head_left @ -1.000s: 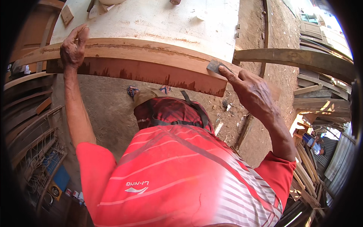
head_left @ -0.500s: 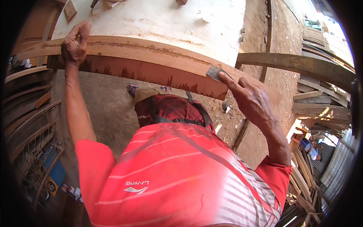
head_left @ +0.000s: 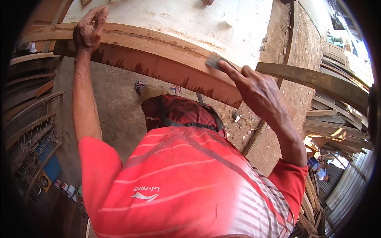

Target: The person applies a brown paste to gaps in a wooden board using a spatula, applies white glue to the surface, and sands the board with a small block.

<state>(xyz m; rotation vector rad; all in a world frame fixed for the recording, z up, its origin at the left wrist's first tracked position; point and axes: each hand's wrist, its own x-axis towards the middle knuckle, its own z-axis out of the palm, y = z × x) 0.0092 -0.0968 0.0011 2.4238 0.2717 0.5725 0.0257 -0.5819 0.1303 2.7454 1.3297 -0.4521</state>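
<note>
A long wooden plank runs across in front of me, with a rough brown strip of filler along its top face. Its near side is a reddish-brown board face with dark drip stains. My left hand grips the plank near its left end, thumb and fingers hooked over the upper edge. In my right hand is a putty knife with a flat grey blade, index finger stretched along it. The blade rests on or just above the plank toward its right end; exact contact is hard to tell. My right palm hides most of the handle.
Behind the plank lies a white worktop with dust and small wood pieces. A thick beam juts out at the right. Stacked timber fills the far right, and a wire rack stands at the left. Another person is far off.
My right hand has slid the putty knife leftward along the plank. My left hand keeps its hold. The whole view has shifted and tilted slightly.
</note>
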